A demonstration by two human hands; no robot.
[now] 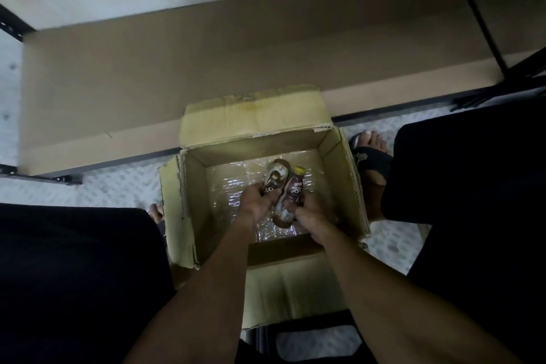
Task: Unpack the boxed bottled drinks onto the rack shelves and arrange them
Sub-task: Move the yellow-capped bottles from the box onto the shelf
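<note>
Our two forearms reach from the near edge down into the open cardboard box (345, 156), which sits on the floor just in front of the lowest rack shelf (236, 47).

Head view:
- The left hand (257, 201) has its fingers curled round the left bottle (276, 177).
- The right hand (307, 210) grips the lower body of the yellow-capped bottle (294, 192).
- Both bottles lie tilted, side by side, on crinkled plastic film (224, 186) at the box bottom. We see no other bottles inside.
- We see no bottles on the shelf.

Step, as we judge it: picking bottles out of the box. The next move calls for lifting both clear of the box walls, turning them upright, and setting them on the shelf beyond.
</note>
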